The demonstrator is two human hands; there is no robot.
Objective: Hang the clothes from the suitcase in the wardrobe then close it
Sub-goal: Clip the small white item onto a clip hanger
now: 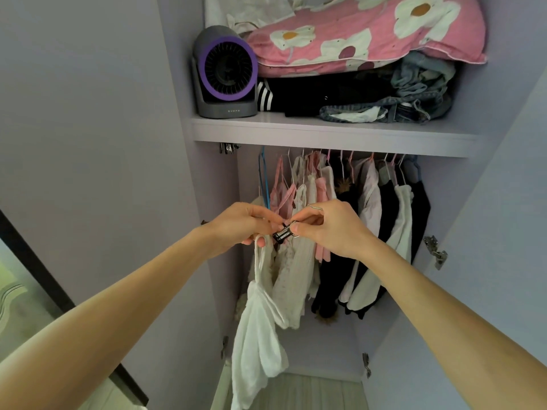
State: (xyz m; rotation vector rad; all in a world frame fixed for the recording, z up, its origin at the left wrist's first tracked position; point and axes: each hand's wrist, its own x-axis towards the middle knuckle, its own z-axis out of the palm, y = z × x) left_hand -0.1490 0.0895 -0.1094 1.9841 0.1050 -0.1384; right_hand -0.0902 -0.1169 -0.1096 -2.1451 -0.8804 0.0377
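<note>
— So, how much room is there?
— The left door [88, 113] and right door [503, 202] stand wide, one beside each arm. The hanging clothes [370, 202] crowd from the blue hanger [264, 179] to the right wall; the only gap is left of that hanger. The shelf edge [325, 133] runs just above the hooks.
— And your hands?
— Two, close together before those clothes. My left hand [248, 224] pinches the strap of one white top [257, 329], which dangles below it; my right hand [328, 229] pinches the wire lever of one black clip [282, 234], just beside that strap.
— Up top?
— One fan [226, 74], one pink flowered quilt [355, 34]
</note>
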